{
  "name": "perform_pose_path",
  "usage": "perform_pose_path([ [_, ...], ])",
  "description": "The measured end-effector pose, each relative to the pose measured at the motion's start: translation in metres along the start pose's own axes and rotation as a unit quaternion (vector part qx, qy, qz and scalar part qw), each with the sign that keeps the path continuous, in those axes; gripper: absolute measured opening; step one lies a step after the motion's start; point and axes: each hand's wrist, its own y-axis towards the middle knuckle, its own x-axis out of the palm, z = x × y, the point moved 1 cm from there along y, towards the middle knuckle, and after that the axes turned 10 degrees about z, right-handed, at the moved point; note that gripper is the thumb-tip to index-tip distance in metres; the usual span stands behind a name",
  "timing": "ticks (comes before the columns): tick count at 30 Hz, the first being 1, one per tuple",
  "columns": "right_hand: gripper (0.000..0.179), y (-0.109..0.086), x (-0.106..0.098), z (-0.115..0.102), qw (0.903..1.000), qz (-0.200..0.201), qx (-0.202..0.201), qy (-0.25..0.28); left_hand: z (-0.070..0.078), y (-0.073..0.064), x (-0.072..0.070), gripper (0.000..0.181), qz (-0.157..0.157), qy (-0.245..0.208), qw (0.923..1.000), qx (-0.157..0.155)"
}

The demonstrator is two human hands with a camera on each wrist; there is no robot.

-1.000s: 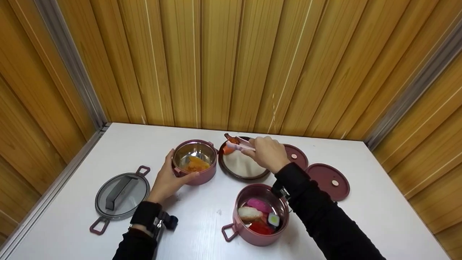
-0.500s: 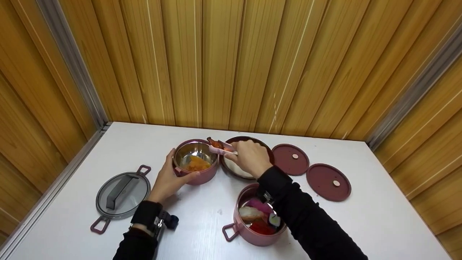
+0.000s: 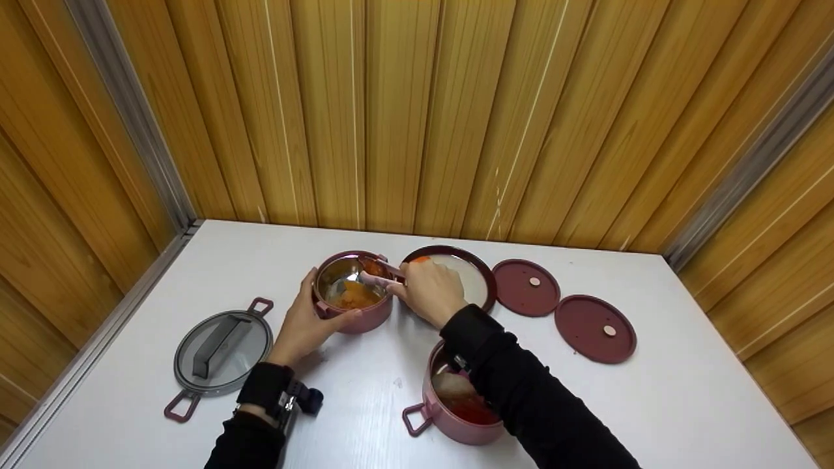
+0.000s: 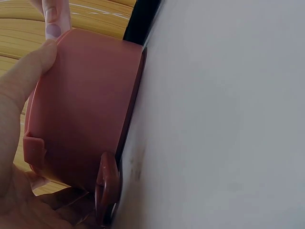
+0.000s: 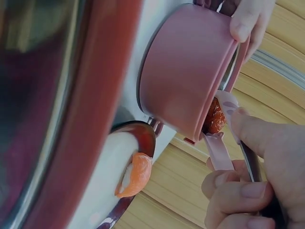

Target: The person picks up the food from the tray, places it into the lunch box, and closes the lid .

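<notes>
My left hand [image 3: 306,326] grips the side of a small pink pot [image 4: 90,100], thumb at its rim. Inside its shiny metal lining lies orange food [image 3: 355,298]. In my right hand [image 3: 435,290] is a pair of pink food tongs [image 5: 219,151], squeezed round a glazed reddish-brown piece of food [image 5: 216,117] that looks like a chicken wing. The tongs' tips reach over the pot's right rim, and the piece is at the opening, partly hidden by the wall. Beside the pot, a dark-rimmed plate [image 3: 481,281] carries an orange-and-white sushi-like piece [image 5: 136,175].
A larger pink pot [image 3: 464,431] holding several pieces of food stands in front, partly under my right forearm. Two dark red lids [image 3: 521,296] lie flat at the right. At the left lies a clear lid [image 3: 238,361] with a grey handle. A wood-patterned wall [image 3: 391,117] rises behind the table.
My right hand has moved left from over the plate to the small pot, carrying the glazed piece in the tongs and lowering it to the opening. My left hand stays on the pot.
</notes>
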Motion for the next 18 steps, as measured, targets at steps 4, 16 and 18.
perform_pose_path([
  [4,0.035,-0.001,0.005,-0.006,0.9998,0.014,-0.007,-0.015,-0.001,0.001,-0.001,0.128,0.001,-0.003,1.0,0.001],
  [16,0.041,0.002,0.018,-0.02,0.9956,0.028,-0.006,-0.09,0.001,-0.001,-0.001,0.127,0.004,-0.002,1.0,-0.001],
  [18,0.042,0.002,0.018,-0.021,0.9956,0.019,-0.004,-0.092,0.001,0.0,0.0,0.127,0.005,-0.001,1.0,0.0],
])
